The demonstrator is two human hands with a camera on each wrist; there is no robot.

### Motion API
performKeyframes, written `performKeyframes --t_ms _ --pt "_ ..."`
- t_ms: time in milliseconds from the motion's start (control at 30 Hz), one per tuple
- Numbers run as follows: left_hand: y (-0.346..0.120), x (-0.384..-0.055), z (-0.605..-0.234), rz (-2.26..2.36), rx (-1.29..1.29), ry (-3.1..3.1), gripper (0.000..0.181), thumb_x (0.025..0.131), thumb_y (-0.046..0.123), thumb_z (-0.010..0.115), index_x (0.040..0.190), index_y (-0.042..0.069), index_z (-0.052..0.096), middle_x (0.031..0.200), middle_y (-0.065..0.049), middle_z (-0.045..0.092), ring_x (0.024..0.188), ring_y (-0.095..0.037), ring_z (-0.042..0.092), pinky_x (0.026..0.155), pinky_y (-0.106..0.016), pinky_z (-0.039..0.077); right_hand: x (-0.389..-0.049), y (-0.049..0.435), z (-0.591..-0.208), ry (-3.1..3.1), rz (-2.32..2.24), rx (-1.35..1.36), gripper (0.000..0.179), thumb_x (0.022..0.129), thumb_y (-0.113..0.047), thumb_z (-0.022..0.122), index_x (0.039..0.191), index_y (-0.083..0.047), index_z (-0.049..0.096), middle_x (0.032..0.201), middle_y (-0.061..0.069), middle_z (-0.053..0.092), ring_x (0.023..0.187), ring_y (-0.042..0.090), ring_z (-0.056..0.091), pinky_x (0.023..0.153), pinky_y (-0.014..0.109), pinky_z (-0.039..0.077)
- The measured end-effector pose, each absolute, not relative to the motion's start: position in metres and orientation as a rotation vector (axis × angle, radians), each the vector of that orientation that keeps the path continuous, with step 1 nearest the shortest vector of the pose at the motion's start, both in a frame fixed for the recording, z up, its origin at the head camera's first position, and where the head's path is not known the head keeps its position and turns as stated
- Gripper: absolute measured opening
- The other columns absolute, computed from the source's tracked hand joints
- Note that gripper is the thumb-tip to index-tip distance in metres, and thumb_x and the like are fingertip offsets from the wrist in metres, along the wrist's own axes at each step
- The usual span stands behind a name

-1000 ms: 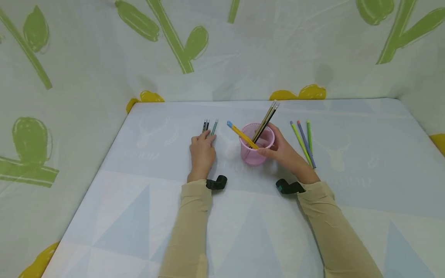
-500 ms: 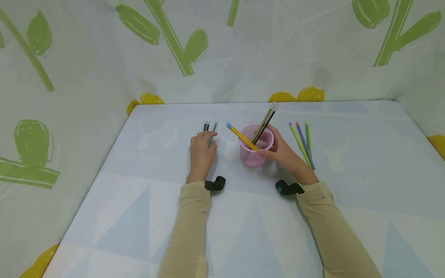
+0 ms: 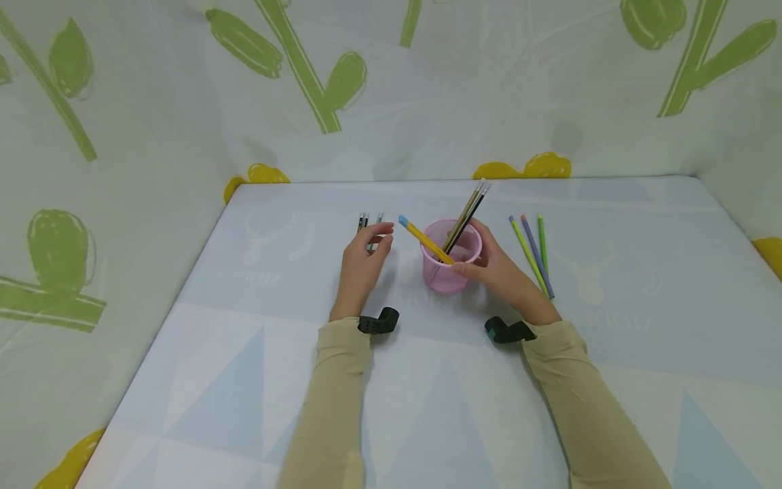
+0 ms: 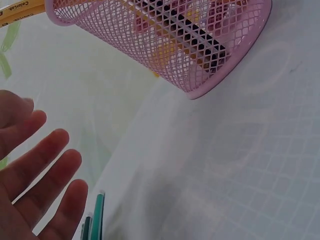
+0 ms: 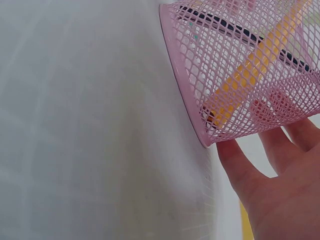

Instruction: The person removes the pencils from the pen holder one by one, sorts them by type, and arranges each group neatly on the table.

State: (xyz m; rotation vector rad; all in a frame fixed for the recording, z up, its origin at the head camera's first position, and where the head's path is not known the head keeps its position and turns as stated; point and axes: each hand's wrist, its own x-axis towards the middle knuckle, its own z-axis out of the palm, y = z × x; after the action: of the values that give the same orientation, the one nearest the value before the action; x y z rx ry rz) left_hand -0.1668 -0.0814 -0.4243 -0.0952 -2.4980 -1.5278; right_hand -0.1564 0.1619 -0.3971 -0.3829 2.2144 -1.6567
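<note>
My right hand (image 3: 504, 272) grips a pink mesh pencil cup (image 3: 446, 277) from its right side, thumb near the front rim. Yellow pencils (image 3: 421, 238) with blue ends lean left in the cup, and gold and black pencils (image 3: 467, 216) lean right. In the right wrist view, the fingers (image 5: 240, 165) spread round the mesh. My left hand (image 3: 360, 268) is left of the cup, its fingers loosely bent and holding nothing. Behind it are dark pencils (image 3: 363, 221) and teal pencils (image 4: 97, 215), partly hidden by the hand.
Right of the cup lie a yellow-green pencil (image 3: 527, 250), a purple pencil (image 3: 537, 255) and a green pencil (image 3: 542, 234). A pale patterned cloth covers the table (image 3: 458, 394). Behind it hangs a leaf-printed curtain (image 3: 458, 88).
My left hand has come up off the pencils at the left and shifted right, toward the cup, its fingers spreading apart. The right hand and the cup have stayed put.
</note>
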Motion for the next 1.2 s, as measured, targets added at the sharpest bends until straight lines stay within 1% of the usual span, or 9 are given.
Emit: performKeyframes --t_ms 167,267,567,700,767,833,900,1067,1200 --pt "-0.077 -0.165 -0.42 -1.64 -0.161 -2.531 0.034 0.091 0.042 0.053 0.121 0.029 0.057 0.116 0.01 0.06 0.106 -0.01 0.054 0.088 -0.032 0.046 -0.151 0.16 -0.384 2.189 -1.67 -0.372 0.08 0.086 -0.02 0.06 0.146 -0.024 0.007 0.147 0.01 0.025 0.136 0.028 0.023 0.108 0.055 0.022" --pt "-0.074 -0.165 -0.419 -1.683 -0.195 -2.546 0.036 0.089 0.047 0.052 0.121 0.03 0.056 0.117 0.013 0.059 0.108 -0.008 0.053 0.09 -0.032 0.044 -0.153 0.16 -0.387 2.194 -1.667 -0.371 0.08 0.086 -0.021 0.06 0.146 -0.025 0.008 0.147 0.01 0.026 0.136 0.027 0.023 0.107 0.055 0.023" --pt "-0.065 -0.162 -0.416 -2.019 -0.425 -2.543 0.042 0.089 0.042 0.055 0.129 0.031 0.049 0.132 0.013 0.049 0.121 -0.009 0.046 0.101 -0.039 0.039 -0.164 0.164 -0.41 2.251 -1.637 -0.388 0.082 0.084 -0.033 0.063 0.145 -0.036 0.008 0.148 0.002 0.024 0.135 0.023 0.027 0.106 0.054 0.027" --pt "-0.06 -0.162 -0.415 -2.154 -0.486 -2.54 0.051 0.087 0.037 0.061 0.134 0.037 0.041 0.138 0.013 0.043 0.126 -0.012 0.042 0.102 -0.041 0.038 -0.165 0.165 -0.411 2.272 -1.636 -0.393 0.081 0.084 -0.034 0.064 0.144 -0.036 0.01 0.148 0.002 0.024 0.134 0.023 0.028 0.105 0.054 0.028" --pt "-0.058 -0.162 -0.416 -2.199 -0.514 -2.535 0.057 0.085 0.034 0.063 0.135 0.041 0.037 0.139 0.013 0.041 0.127 -0.012 0.041 0.101 -0.041 0.038 -0.165 0.166 -0.411 2.282 -1.626 -0.402 0.081 0.084 -0.034 0.063 0.145 -0.035 0.009 0.149 0.002 0.023 0.134 0.024 0.028 0.105 0.054 0.028" --pt "-0.055 -0.162 -0.418 -2.218 -0.556 -2.526 0.061 0.084 0.032 0.064 0.136 0.043 0.034 0.14 0.013 0.039 0.126 -0.014 0.043 0.101 -0.041 0.038 -0.165 0.166 -0.41 2.28 -1.624 -0.402 0.081 0.084 -0.033 0.063 0.145 -0.034 0.01 0.149 0.001 0.023 0.134 0.023 0.027 0.105 0.054 0.028" --pt "-0.054 -0.158 -0.411 -2.22 -0.585 -2.524 0.065 0.083 0.028 0.064 0.139 0.039 0.032 0.142 0.01 0.037 0.126 -0.016 0.043 0.102 -0.039 0.038 -0.164 0.166 -0.41 2.278 -1.626 -0.401 0.081 0.084 -0.033 0.064 0.145 -0.034 0.01 0.149 0.001 0.022 0.135 0.024 0.027 0.105 0.054 0.029" --pt "-0.05 -0.149 -0.393 -2.192 -0.627 -2.533 0.072 0.083 0.018 0.064 0.144 0.023 0.027 0.145 -0.002 0.035 0.129 -0.021 0.039 0.105 -0.037 0.034 -0.163 0.166 -0.41 2.279 -1.624 -0.39 0.083 0.084 -0.033 0.064 0.145 -0.034 0.009 0.15 0.001 0.021 0.135 0.024 0.026 0.105 0.054 0.029" --pt "-0.047 -0.148 -0.391 -2.142 -0.621 -2.573 0.077 0.082 0.017 0.066 0.145 0.023 0.023 0.146 -0.003 0.033 0.128 -0.023 0.039 0.106 -0.041 0.032 -0.16 0.164 -0.403 2.267 -1.617 -0.394 0.083 0.085 -0.028 0.063 0.146 -0.03 0.007 0.151 0.004 0.02 0.136 0.026 0.024 0.105 0.054 0.027"
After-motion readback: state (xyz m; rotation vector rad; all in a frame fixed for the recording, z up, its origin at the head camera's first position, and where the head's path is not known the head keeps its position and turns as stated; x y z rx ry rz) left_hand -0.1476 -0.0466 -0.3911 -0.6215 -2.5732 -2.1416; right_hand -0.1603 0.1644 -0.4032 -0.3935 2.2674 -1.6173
